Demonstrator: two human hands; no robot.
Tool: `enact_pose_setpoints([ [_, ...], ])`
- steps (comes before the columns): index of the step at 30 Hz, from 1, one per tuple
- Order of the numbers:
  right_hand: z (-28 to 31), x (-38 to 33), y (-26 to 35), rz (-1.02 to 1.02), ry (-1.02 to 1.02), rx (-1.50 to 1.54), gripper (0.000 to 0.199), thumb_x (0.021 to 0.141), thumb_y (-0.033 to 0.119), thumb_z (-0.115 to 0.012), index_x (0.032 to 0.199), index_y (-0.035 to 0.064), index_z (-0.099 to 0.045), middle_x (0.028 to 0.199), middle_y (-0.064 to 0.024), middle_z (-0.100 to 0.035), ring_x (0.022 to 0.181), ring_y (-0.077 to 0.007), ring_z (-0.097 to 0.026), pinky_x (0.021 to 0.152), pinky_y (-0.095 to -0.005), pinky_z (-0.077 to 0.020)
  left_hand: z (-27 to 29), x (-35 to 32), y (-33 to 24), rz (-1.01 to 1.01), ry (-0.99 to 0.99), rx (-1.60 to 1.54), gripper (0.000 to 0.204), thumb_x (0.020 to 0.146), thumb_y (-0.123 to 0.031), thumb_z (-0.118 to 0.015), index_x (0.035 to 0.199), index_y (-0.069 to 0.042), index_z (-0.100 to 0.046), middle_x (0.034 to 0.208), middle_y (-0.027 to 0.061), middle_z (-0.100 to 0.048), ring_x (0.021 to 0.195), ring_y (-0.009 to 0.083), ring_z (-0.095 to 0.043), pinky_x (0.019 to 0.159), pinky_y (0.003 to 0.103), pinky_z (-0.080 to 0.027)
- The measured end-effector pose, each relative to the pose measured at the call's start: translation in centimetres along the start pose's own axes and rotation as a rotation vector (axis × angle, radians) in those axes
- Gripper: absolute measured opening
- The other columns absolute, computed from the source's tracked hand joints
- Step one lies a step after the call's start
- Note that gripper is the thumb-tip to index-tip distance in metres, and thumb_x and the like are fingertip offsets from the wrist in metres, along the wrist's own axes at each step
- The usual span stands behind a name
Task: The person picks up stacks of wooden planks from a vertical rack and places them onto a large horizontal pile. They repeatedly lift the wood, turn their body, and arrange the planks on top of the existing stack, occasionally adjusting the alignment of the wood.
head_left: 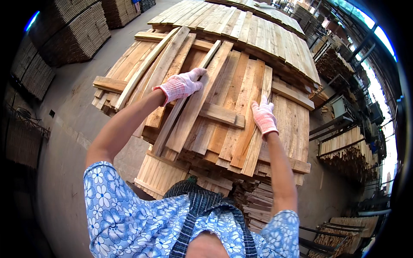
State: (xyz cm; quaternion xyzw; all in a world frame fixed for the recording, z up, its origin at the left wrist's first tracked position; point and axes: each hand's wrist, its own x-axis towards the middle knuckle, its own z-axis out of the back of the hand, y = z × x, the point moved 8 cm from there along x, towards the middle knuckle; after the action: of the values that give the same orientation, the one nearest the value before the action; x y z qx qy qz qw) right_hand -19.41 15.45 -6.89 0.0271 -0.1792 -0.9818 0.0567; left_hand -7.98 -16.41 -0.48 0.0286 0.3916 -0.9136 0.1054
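My left hand (183, 86), in a pink and white knitted glove, is closed on the edge of a narrow wooden board (174, 121). Right beside that board a wider plank (200, 97) lies slanted on top of the others. My right hand (263, 116), gloved the same way, rests with its fingers stretched out along the right edge of a row of planks (243, 105). Between my hands a short wooden crosspiece (221, 115) lies across the row. Several loose boards (165, 64) lean together beyond my left hand.
A long stack of light planks (241, 26) stands just beyond. Under the right side lies another layer of boards (290, 124), with a crosspiece (292, 95) on it. Tall timber stacks (73, 32) stand at far left, more timber piles (346, 148) at right. Concrete floor (64, 124) shows at left.
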Motion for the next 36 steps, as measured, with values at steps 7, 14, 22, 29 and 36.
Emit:
enact_pose_setpoints([
  [7, 4.2, -2.3, 12.9, 0.370, -0.086, 0.142, 0.074, 0.093, 0.046, -0.063, 0.155, 0.0139, -0.040, 0.149, -0.0299, -0.046, 0.136, -0.0432, -0.050, 0.109, -0.0488, -0.0461, 5.8, 2.3, 3.1, -0.275, -0.408, 0.265, 0.048, 0.101, -0.006, -0.056, 0.147, -0.021, -0.053, 0.123, 0.0051, -0.069, 0.072, 0.0141, -0.062, 0.064, 0.029, -0.056],
  [14, -2.8, -3.5, 21.3, -0.009, 0.037, 0.588, 0.117, 0.081, 0.050, -0.078, 0.164, 0.0083, -0.008, 0.140, -0.0326, -0.055, 0.128, -0.0412, -0.058, 0.109, -0.0447, -0.0445, 6.0, -1.0, -0.2, 0.002, -0.383, 0.972, 0.067, 0.085, -0.049, -0.074, 0.131, -0.004, -0.055, 0.136, 0.0210, -0.055, 0.121, 0.0371, -0.058, 0.094, 0.047, -0.054],
  [22, 1.2, -4.2, 15.2, 0.217, 0.215, 0.907, 0.049, 0.091, 0.013, -0.069, 0.136, 0.0067, -0.050, 0.127, -0.0205, -0.065, 0.102, -0.0259, -0.068, 0.106, -0.0354, -0.0484, 5.7, 3.6, 1.6, 0.098, -0.144, 1.124, 0.057, 0.082, -0.029, -0.069, 0.128, 0.004, -0.059, 0.130, 0.0218, -0.064, 0.111, 0.0376, -0.070, 0.082, 0.050, -0.061],
  [29, 11.1, -4.5, -6.0, 0.327, -0.179, 0.432, 0.078, 0.083, 0.024, -0.076, 0.148, 0.0105, -0.034, 0.150, -0.0274, -0.044, 0.130, -0.0340, -0.055, 0.115, -0.0356, -0.0407, 7.5, 5.4, -1.1, 0.071, -0.004, 0.829, 0.058, 0.087, -0.039, -0.059, 0.120, 0.009, -0.060, 0.116, 0.0310, -0.068, 0.109, 0.0419, -0.069, 0.088, 0.046, -0.058],
  [36, 6.6, -2.9, -15.5, -0.152, -0.045, -0.045, 0.084, 0.092, 0.042, -0.061, 0.164, 0.0242, -0.021, 0.138, -0.0317, -0.053, 0.127, -0.0458, -0.056, 0.107, -0.0487, -0.0458, 0.0, 1.5, 0.2, 0.144, -0.099, 0.654, 0.075, 0.089, -0.046, -0.061, 0.147, -0.008, -0.032, 0.126, 0.0304, -0.053, 0.108, 0.0424, -0.065, 0.095, 0.051, -0.055],
])
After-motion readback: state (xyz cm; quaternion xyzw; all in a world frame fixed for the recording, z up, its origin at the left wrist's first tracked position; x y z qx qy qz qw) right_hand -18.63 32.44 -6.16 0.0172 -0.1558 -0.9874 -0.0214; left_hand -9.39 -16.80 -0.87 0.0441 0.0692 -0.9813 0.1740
